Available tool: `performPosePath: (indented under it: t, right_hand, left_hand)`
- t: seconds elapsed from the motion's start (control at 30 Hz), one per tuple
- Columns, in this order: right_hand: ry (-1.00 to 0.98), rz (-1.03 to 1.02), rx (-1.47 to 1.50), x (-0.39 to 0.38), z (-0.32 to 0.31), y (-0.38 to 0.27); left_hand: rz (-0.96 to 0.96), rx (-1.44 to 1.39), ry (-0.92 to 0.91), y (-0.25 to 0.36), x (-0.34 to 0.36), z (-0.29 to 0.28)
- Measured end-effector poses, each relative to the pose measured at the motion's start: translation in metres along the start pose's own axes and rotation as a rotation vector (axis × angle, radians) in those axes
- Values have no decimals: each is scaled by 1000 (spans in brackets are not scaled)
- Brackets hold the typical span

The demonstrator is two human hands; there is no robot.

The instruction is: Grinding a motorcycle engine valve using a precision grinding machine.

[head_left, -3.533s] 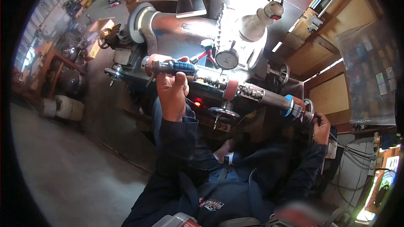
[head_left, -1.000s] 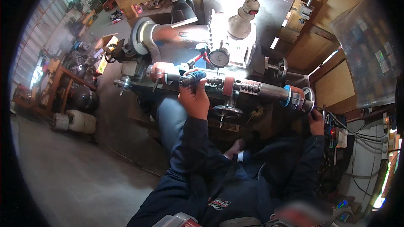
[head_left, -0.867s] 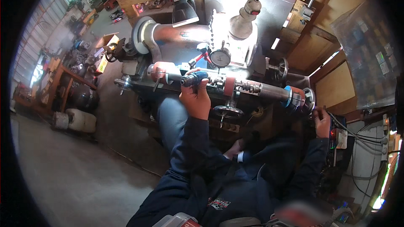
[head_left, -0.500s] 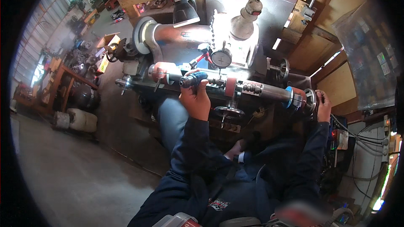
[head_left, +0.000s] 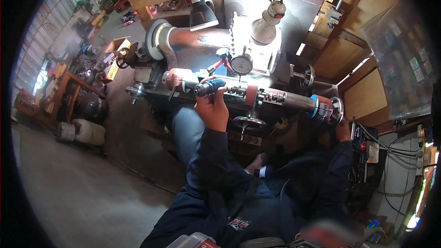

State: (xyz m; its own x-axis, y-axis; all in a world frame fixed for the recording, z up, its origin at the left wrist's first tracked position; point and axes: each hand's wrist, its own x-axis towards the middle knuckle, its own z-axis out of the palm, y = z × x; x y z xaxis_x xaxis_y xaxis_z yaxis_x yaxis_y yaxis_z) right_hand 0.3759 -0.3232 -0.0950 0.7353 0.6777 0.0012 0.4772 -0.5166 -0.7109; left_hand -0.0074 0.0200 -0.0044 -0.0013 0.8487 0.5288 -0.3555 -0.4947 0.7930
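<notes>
My left hand (head_left: pixel 214 112) is closed round a short cylindrical tool (head_left: pixel 209 87) with a blue ribbed sleeve and a dark metal end, held in front of a machine's horizontal shaft. Just behind it a dial gauge (head_left: pixel 241 64) hangs on a red-jointed arm, its stem pointing down at the shaft. At the shaft's right end is a spoked handwheel (head_left: pixel 337 111). My right hand (head_left: pixel 342 131) is at the wheel's lower rim, its fingers partly hidden there. Between the hands run a coiled section (head_left: pixel 274 96) and a grey cylinder (head_left: pixel 297 101).
A smaller handwheel (head_left: pixel 249 122) juts toward me below the shaft. Behind stand a lit work lamp (head_left: pixel 264 29) and a black lamp head (head_left: pixel 202 14). Cables (head_left: pixel 390 144) hang at the right. On the floor at left lies a pale canister (head_left: pixel 88 132).
My right hand has moved down round the rim of the right-hand handwheel, from its right side to its lower edge. My left hand with the blue-sleeved tool has hardly moved.
</notes>
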Motion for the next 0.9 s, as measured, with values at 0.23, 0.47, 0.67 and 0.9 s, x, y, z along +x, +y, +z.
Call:
performPosePath:
  t: [0.23,0.47,0.67,0.9]
  right_hand:
    - [609,-94,118,-58,-26,-127]
    - [-236,-202,724,-125,59,-220]
    - [343,467,1217,-165,57,-126]
    - [385,1147,-427,-261,-43,213]
  left_hand:
    - [-121,46,-27,16,-25,14]
    - [-317,153,-1272,69,-109,69]
    - [-1188,69,-1294,56,-162,35]
    - [-1602,-234,-876,55,-181,-47]
